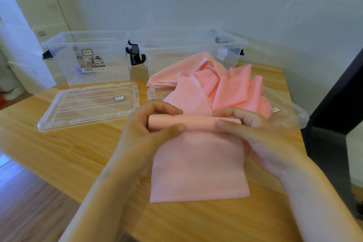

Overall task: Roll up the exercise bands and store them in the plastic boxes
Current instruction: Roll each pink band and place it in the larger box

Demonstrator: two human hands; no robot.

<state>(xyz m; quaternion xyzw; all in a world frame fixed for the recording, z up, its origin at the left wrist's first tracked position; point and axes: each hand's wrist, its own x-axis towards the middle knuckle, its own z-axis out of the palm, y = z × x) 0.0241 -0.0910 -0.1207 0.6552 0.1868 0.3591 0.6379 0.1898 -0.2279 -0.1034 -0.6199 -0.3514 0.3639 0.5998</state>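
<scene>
Your left hand (149, 124) and right hand (255, 129) each pinch the rolled end of the pink band (198, 163). Its loose heap hides most of the right lid (294, 116).

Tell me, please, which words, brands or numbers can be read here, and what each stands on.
No text reads clearly.
Paper sticker on the left clear plastic box: logo, photo and a strip of print, too blurred to read.
Small white label on the clear flat lid in front of it: too small to read.
Matching label on the second clear lid, under the pink exercise band: too small to read.
</scene>
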